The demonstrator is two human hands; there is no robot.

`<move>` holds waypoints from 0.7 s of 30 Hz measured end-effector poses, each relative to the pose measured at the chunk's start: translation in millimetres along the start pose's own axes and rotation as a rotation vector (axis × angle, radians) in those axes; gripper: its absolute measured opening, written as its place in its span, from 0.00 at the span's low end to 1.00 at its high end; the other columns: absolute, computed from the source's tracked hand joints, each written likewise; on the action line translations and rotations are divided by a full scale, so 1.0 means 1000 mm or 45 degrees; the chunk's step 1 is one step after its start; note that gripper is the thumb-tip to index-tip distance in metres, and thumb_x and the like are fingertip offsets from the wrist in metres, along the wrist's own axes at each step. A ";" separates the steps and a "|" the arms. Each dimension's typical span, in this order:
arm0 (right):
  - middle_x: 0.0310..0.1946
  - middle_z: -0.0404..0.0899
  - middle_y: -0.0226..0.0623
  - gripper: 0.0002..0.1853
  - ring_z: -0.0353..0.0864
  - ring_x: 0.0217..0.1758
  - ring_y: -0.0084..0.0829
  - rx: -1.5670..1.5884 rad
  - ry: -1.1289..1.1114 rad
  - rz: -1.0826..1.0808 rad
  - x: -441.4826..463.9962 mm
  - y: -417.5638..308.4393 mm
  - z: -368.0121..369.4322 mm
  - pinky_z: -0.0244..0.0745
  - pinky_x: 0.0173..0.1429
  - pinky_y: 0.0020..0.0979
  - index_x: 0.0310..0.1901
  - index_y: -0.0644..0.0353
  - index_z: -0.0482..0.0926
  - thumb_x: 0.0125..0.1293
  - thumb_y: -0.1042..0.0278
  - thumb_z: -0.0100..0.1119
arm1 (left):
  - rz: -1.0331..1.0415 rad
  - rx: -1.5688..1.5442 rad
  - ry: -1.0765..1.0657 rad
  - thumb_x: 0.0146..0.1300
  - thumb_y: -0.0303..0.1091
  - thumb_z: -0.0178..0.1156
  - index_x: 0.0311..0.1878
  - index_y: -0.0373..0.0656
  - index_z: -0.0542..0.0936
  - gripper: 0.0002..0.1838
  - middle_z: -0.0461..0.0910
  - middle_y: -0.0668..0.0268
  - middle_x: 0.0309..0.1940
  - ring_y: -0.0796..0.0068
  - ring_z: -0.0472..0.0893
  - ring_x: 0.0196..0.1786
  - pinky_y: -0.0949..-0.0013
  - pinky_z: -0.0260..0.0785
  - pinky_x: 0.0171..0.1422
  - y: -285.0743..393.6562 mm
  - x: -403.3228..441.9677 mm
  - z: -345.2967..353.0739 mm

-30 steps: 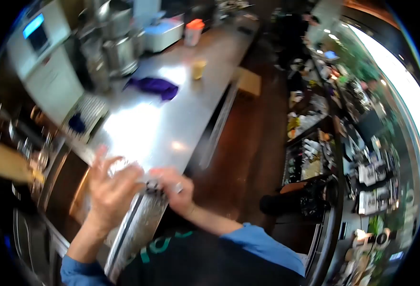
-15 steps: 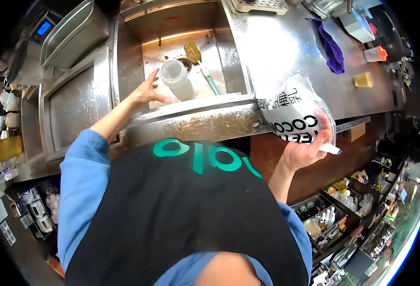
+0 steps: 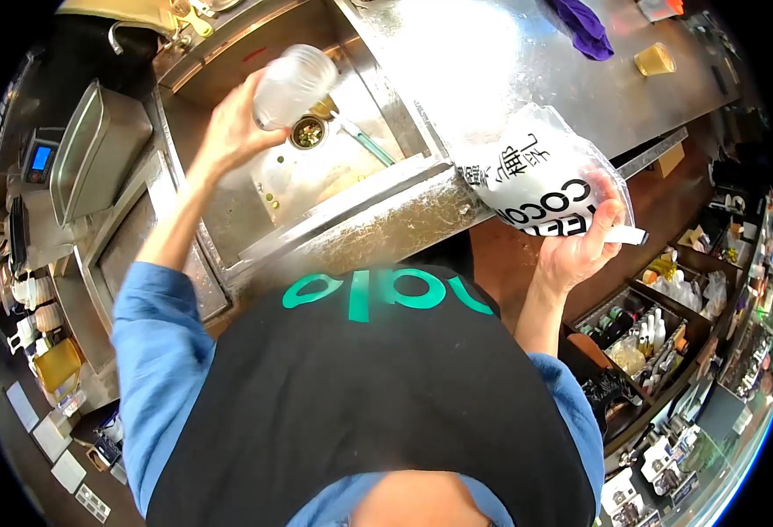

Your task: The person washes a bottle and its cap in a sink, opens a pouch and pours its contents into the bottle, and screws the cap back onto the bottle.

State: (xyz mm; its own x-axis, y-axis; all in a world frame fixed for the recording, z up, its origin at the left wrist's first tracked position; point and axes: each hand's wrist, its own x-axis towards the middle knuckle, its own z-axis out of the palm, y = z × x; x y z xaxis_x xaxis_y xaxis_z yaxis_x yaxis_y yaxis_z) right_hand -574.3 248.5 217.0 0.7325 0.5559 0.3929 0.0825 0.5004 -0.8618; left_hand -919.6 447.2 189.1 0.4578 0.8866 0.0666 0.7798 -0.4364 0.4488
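Here's the left hand gripping a translucent, cylindrical plastic container over the steel sink; the right hand clutches a white, black-lettered plastic bag by the metal counter's front edge.

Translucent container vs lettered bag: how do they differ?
The container is cylindrical; the bag is crumpled. The container shows no lettering; the bag has bold black print. The container is over the sink; the bag, at the counter edge. Both are held: left grip, right grip.
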 end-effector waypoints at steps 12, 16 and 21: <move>0.39 0.80 0.43 0.19 0.79 0.42 0.30 0.056 -0.096 0.018 0.002 -0.001 0.002 0.73 0.49 0.29 0.42 0.73 0.79 0.69 0.60 0.55 | 0.405 1.510 -0.640 0.34 0.37 0.73 0.59 0.51 0.73 0.40 0.72 0.62 0.42 0.65 0.66 0.54 0.64 0.54 0.59 0.030 0.019 -0.033; 0.39 0.81 0.43 0.18 0.79 0.41 0.30 0.092 -0.086 0.064 0.001 -0.003 0.002 0.74 0.48 0.28 0.43 0.74 0.79 0.70 0.61 0.54 | 0.347 1.510 -0.657 0.36 0.40 0.73 0.61 0.50 0.71 0.42 0.72 0.60 0.43 0.63 0.66 0.56 0.63 0.53 0.62 0.027 0.014 -0.027; 0.40 0.81 0.41 0.17 0.79 0.44 0.30 0.012 -0.159 0.042 0.004 -0.004 0.002 0.73 0.52 0.31 0.42 0.70 0.80 0.70 0.60 0.53 | 0.428 1.419 -0.437 0.36 0.37 0.72 0.61 0.52 0.71 0.41 0.74 0.62 0.41 0.64 0.68 0.53 0.63 0.55 0.58 0.012 -0.001 -0.020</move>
State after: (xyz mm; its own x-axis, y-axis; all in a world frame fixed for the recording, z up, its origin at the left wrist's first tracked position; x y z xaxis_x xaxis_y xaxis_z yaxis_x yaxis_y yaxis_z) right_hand -573.3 250.1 222.8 0.6447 0.6504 0.4017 0.0529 0.4863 -0.8722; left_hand -919.6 444.6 212.3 0.6656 0.6905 -0.2831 0.4625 -0.6794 -0.5697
